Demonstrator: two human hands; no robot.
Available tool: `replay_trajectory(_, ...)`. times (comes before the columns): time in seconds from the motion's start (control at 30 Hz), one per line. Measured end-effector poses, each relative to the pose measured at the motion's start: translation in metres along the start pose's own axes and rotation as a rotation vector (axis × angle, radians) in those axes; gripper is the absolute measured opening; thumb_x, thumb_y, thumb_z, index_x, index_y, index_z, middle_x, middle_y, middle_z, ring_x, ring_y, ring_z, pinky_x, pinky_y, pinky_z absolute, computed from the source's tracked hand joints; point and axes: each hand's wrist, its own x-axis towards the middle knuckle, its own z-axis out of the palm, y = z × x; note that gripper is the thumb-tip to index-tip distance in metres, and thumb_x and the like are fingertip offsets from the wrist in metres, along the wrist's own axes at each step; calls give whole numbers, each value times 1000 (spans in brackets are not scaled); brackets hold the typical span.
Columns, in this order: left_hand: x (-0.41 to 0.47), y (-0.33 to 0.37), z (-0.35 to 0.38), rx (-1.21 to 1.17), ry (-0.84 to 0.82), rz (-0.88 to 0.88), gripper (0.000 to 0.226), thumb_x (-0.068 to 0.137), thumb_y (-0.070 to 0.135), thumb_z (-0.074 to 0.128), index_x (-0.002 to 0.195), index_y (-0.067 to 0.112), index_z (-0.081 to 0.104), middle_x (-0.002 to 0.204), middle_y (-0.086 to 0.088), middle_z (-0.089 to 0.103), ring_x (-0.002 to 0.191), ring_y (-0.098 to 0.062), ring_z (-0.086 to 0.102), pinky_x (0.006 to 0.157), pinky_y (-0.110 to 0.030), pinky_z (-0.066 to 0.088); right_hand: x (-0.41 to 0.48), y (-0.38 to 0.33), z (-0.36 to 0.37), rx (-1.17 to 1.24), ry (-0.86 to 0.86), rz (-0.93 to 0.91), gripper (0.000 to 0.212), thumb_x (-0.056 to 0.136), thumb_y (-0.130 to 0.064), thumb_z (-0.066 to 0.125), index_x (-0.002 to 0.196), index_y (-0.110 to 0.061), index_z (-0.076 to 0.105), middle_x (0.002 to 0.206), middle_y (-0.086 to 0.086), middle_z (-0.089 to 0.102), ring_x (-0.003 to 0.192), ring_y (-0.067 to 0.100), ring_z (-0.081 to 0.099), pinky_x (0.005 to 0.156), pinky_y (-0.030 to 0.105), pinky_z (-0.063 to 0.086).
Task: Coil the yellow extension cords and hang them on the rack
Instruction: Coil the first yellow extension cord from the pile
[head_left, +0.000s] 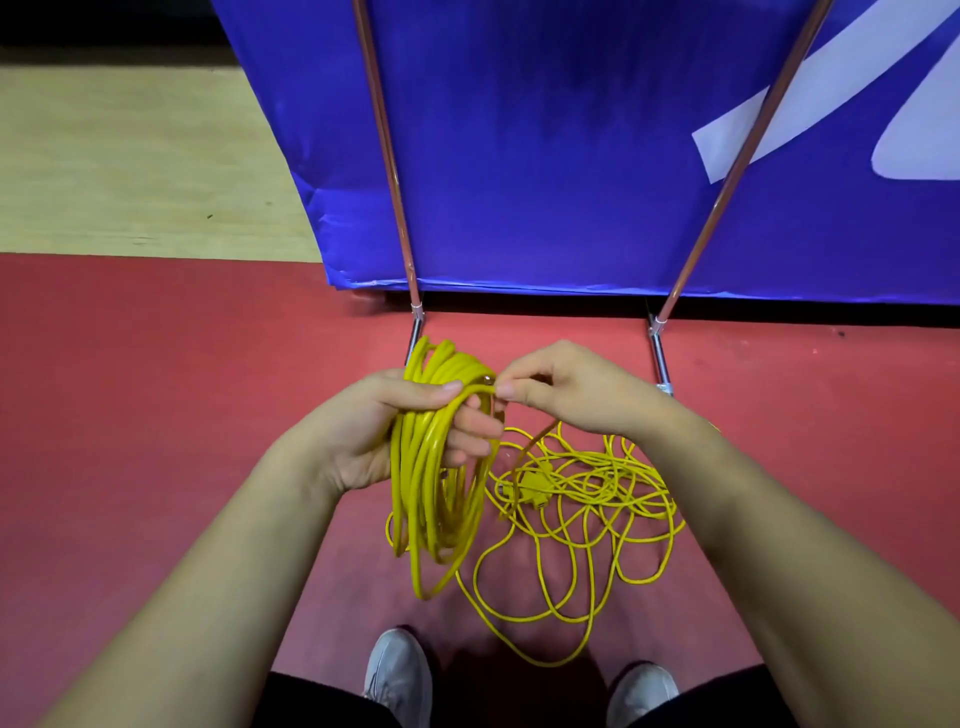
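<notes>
the left hand (400, 421) grips the coiled cord (431, 493) upright above the red floor (156, 415); the right hand (566, 389) pinches its strand at the coil top. risk: the loose cord (582, 499), tangled on the floor to the right, may snag and pull loops free if drawn quickly.

Red floor (156, 415) with a loose tangle of yellow cord (587, 499), the rack's metal feet (658, 353) and two grey shoes (400, 670).
</notes>
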Motion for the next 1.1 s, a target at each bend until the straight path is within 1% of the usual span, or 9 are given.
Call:
replay_trajectory(0.13,1,-3,4,30,58,-33,17,78,13,61,84,0,69,69,-13,68,49,-20,64,47,-28,54,-5,-15,-2,0,50,-16,15,92,-21,65,91,-8,72,65,-17,60,64,-4,51,62,10,35)
replay_trajectory(0.27,1,-6,5,8,-54,1,22,74,14,73,91,3,64,61,-3,50,46,-15,51,48,-25,46,-5,-9,2,117,103,-2,10,89,-18,68,89,-8,65,60,-11,54,58,0,45,58,17,37)
replay_trajectory(0.4,3,0,-4,-131,-104,97,32,63,20,85,86,5,69,61,0,48,47,-13,48,51,-24,45,-12,34,4,86,-22,155,13,93,-22,64,83,-14,65,66,-9,57,61,-2,47,62,16,37)
replay_trajectory(0.53,3,1,-5,-76,13,23,20,66,20,79,80,9,70,68,-3,64,52,-17,61,58,-31,51,-18,57,8,393,92,239,14,95,-11,57,96,0,65,69,18,57,69,17,63,74,29,49)
replay_trajectory(0.63,6,-1,1,-85,108,-79,16,72,9,55,79,4,68,80,-15,72,53,-21,66,51,-28,55,-13,55,5,310,195,203,17,96,-13,57,103,-12,73,60,-3,53,60,12,50,63,25,44)
replay_trajectory(0.73,9,-2,3,-92,119,-81,18,73,12,57,82,2,69,77,-14,72,52,-20,65,50,-25,54,-8,36,5,169,141,121,18,94,-11,60,104,-12,75,66,-15,65,63,1,56,64,18,43)
replay_trajectory(0.87,9,-3,-6,-30,-43,-36,21,66,19,80,81,8,71,61,-1,56,47,-15,53,51,-26,46,0,1,7,140,169,15,17,91,-12,65,104,-9,75,97,-2,75,87,6,67,81,23,49)
replay_trajectory(1.0,3,1,-7,-88,-198,66,27,69,20,80,85,6,63,55,2,47,41,-11,45,49,-23,42,-3,-6,-2,155,189,-26,11,89,-20,68,85,-11,73,68,-6,66,65,1,54,63,25,44)
replay_trajectory(1.1,4,1,2,-132,-204,135,35,70,18,78,89,5,52,55,4,46,41,-9,45,47,-24,43,-2,17,12,164,68,39,26,89,-30,67,81,-6,64,70,14,62,66,12,53,64,41,45)
